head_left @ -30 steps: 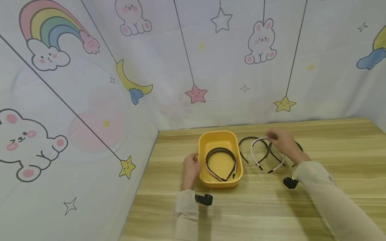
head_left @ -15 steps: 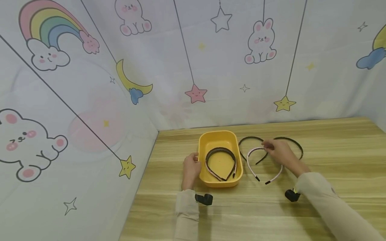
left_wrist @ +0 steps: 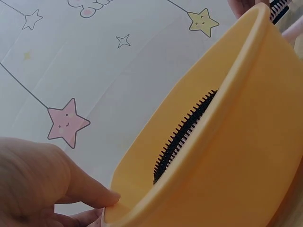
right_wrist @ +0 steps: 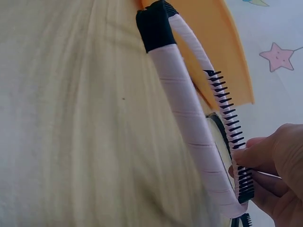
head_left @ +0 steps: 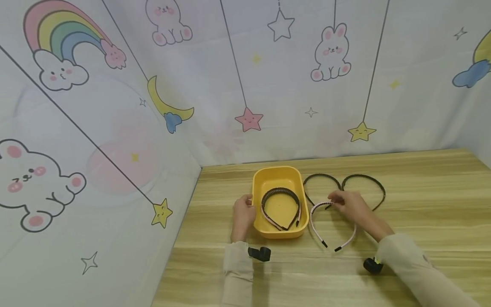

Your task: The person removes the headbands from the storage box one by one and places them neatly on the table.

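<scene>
A pale pink headband with black tips and a row of black teeth is pinched at its curved top by my right hand. In the right wrist view the thumb and fingers close on the toothed band. My left hand grips the left rim of a yellow plastic basin, thumb over the edge in the left wrist view. Inside the basin lie headbands, dark and toothed on top with pink showing beneath. Two black headbands, one on the left and one on the right, lie on the table behind the right hand.
The wood-grain table runs back to a white cloth wall printed with stars and rabbits. Another cloth side stands along the left. A small black camera sits at each wrist, one left and one right.
My right hand has drawn the pink headband toward me and slightly left, away from the two black ones, which stay in place. The left hand and basin have not moved.
</scene>
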A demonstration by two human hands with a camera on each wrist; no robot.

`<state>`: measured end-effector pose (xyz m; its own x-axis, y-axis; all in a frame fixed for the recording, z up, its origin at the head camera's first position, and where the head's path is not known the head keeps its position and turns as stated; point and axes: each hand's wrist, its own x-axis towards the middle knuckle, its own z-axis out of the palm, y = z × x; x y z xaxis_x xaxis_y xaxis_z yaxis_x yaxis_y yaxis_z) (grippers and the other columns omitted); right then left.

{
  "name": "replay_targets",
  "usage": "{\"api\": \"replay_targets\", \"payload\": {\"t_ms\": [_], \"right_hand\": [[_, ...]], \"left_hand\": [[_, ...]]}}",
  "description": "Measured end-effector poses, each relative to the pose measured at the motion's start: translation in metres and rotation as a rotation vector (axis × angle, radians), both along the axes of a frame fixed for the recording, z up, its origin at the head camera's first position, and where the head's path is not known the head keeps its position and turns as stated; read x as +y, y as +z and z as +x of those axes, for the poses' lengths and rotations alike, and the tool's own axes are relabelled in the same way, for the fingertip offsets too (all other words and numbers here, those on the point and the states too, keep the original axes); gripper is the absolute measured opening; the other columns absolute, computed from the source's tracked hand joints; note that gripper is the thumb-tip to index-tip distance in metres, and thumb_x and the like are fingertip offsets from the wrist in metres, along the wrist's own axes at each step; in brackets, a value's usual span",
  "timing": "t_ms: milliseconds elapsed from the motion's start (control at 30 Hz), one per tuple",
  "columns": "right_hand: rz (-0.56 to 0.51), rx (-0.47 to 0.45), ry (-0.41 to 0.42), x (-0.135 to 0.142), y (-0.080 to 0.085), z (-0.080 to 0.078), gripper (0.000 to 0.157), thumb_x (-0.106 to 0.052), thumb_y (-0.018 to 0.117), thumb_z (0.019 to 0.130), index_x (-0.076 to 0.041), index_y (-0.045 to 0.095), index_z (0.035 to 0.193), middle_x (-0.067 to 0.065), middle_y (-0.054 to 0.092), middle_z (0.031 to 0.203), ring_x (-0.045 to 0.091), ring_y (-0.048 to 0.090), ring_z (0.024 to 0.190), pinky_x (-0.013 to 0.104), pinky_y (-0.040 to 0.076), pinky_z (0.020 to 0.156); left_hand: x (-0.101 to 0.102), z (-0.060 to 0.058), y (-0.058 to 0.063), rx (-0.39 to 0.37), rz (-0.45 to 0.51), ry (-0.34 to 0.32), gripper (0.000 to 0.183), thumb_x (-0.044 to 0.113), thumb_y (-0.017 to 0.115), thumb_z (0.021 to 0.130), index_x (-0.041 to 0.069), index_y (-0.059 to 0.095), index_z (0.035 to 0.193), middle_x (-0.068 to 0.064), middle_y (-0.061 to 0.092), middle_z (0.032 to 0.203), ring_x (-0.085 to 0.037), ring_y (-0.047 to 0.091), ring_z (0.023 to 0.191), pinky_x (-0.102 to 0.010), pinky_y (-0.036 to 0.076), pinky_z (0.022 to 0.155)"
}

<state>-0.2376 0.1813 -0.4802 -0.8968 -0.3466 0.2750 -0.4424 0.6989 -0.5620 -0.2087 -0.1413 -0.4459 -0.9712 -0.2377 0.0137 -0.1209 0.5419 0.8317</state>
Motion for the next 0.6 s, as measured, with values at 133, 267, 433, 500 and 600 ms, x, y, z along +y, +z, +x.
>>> {"api": "replay_targets", "payload": {"t_ms": [133,267,433,500,600], "right_hand": [[0.004,-0.007,-0.01,-0.002,-0.005,0.005,0.02,0.002,0.067,0.078,0.0,0.066,0.098,0.012,0.068,0.089,0.027,0.064,0.082,0.04,0.052,0.073],[-0.004,-0.008,-0.012,-0.005,-0.01,0.009,0.019,0.003,0.065,0.078,-0.001,0.066,0.097,0.011,0.068,0.091,0.026,0.064,0.083,0.039,0.052,0.073],[-0.019,0.032,-0.025,-0.009,-0.014,0.011,0.017,0.003,0.066,0.077,-0.003,0.068,0.093,0.008,0.068,0.088,0.025,0.064,0.081,0.038,0.052,0.071],[-0.019,0.047,-0.034,-0.009,-0.015,0.011,0.016,0.003,0.066,0.078,-0.004,0.068,0.092,0.008,0.068,0.088,0.025,0.064,0.081,0.039,0.052,0.071],[-0.016,0.067,-0.038,-0.01,-0.017,0.011,0.014,0.002,0.066,0.079,-0.004,0.068,0.092,0.008,0.069,0.089,0.026,0.064,0.083,0.041,0.052,0.072]], "left_hand": [[0.0,0.0,0.0,-0.004,-0.004,0.002,0.045,-0.009,0.048,0.077,-0.003,0.057,0.12,-0.018,0.061,0.1,-0.027,0.058,0.088,-0.036,0.051,0.071],[0.0,0.0,-0.001,-0.011,-0.004,0.006,0.045,-0.009,0.048,0.077,-0.002,0.057,0.12,-0.019,0.061,0.101,-0.027,0.057,0.089,-0.036,0.05,0.072],[0.0,0.001,0.0,-0.003,-0.017,0.003,0.045,-0.009,0.048,0.076,-0.003,0.058,0.119,-0.018,0.061,0.1,-0.028,0.058,0.089,-0.037,0.051,0.071],[0.0,0.001,0.0,-0.002,-0.02,0.0,0.045,-0.009,0.048,0.076,-0.002,0.058,0.119,-0.018,0.062,0.099,-0.028,0.058,0.089,-0.037,0.051,0.071],[-0.001,0.001,0.0,-0.005,-0.025,-0.001,0.045,-0.008,0.048,0.076,-0.002,0.058,0.119,-0.018,0.062,0.099,-0.028,0.058,0.089,-0.037,0.05,0.071]]}}
